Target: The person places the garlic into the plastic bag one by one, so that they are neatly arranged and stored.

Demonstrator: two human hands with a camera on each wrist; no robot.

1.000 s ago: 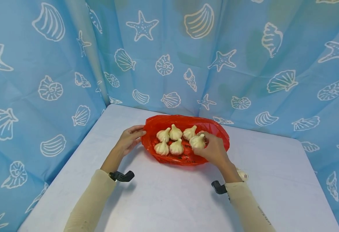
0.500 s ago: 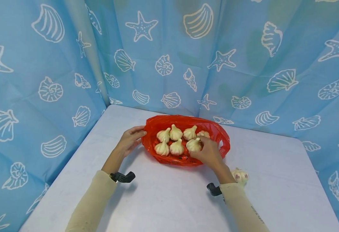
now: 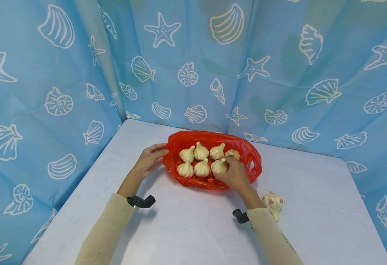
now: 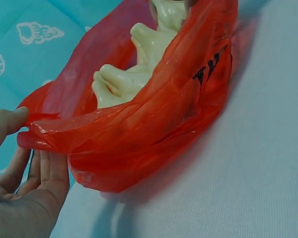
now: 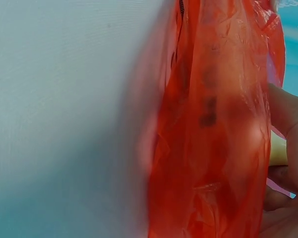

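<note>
A red plastic bag (image 3: 243, 176) lies spread open on the white table, with several garlic bulbs (image 3: 201, 151) standing in two rows inside it. My left hand (image 3: 147, 161) pinches the bag's left rim; in the left wrist view the thumb (image 4: 12, 121) lies on one side of the plastic and the fingers behind. With my right hand (image 3: 234, 173), I grip a garlic bulb (image 3: 219, 166) at the right end of the front row, inside the bag. The right wrist view shows mostly the bag's wall (image 5: 213, 148), which hides that bulb's body.
One more garlic bulb (image 3: 273, 203) lies on the table (image 3: 319, 206) beside my right forearm, outside the bag. Behind and to the left hangs a blue curtain (image 3: 187, 95) printed with shells and starfish.
My right hand has moved left and slightly down with its garlic bulb, bringing it beside the front row. The forearm's shift uncovers the bulb on the table. My left hand stays put.
</note>
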